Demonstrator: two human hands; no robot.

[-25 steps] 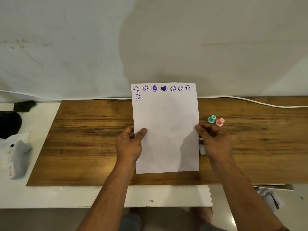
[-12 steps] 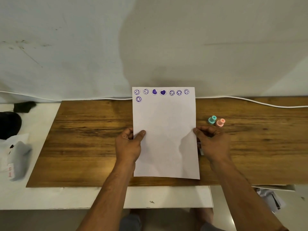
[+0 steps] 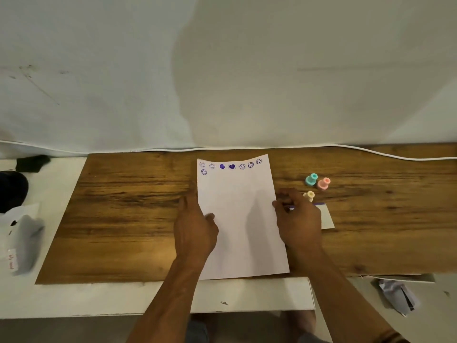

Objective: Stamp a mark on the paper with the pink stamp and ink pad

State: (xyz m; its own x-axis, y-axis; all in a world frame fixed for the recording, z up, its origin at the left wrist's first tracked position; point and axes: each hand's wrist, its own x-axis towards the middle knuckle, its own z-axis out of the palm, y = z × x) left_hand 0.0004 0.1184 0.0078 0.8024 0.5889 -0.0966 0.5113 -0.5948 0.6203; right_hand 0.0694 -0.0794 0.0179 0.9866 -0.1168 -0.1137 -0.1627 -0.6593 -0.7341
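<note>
Left hand [image 3: 195,231] on purple-stamped white paper [image 3: 241,194]

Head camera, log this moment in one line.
left hand grips paper left edge | right hand grips right edge | pink stamp untouched on table | stamping not begun

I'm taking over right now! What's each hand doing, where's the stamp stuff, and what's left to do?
Left hand: holds the paper by its left edge, thumb on top.
Right hand: pinches its right edge.
Pink stamp: stands untouched on the wooden board right of the paper, beside a teal stamp and a cream stamp.
Ink pad: probably the flat white piece partly under the right hand.
Done: purple marks already run along the paper's top.
Left: take the pink stamp, ink it, press it on the paper.
</note>
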